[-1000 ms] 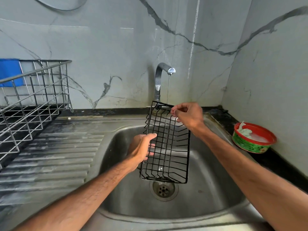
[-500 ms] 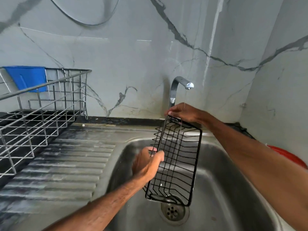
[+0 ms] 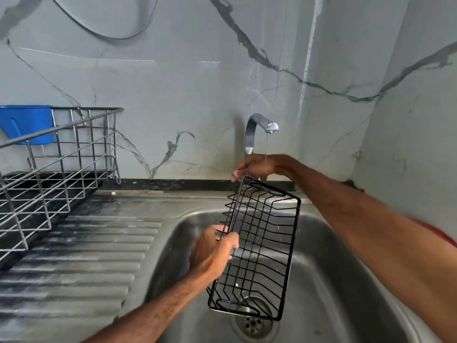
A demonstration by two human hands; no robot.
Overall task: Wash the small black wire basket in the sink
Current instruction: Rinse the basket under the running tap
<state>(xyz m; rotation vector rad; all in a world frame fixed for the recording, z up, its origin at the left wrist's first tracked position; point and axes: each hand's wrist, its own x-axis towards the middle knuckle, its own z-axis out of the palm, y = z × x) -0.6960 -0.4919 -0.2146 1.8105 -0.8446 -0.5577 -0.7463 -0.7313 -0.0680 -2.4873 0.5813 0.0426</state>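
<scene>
The small black wire basket (image 3: 259, 248) hangs upright on its short end over the steel sink (image 3: 346, 280), its open side facing me. My left hand (image 3: 212, 253) grips its left long edge, thumb over the rim wire. My right hand (image 3: 257, 168) holds the top end of the basket with curled fingers, right under the tap (image 3: 257, 129). A thin stream of water (image 3: 266, 144) falls from the spout onto the back of my right hand. The basket's lower end hovers above the drain (image 3: 252, 323).
A steel dish rack (image 3: 57, 169) stands at the left on the black counter, with a blue plastic holder (image 3: 27, 123) hooked on its far side. The ribbed drainboard (image 3: 81, 258) lies between rack and sink. A red bowl rim (image 3: 440, 237) peeks out behind my right forearm.
My right hand has lifted the basket's top end up under the tap, so the water now hits that hand. My view has shifted right and closer; the left hand keeps its grip.
</scene>
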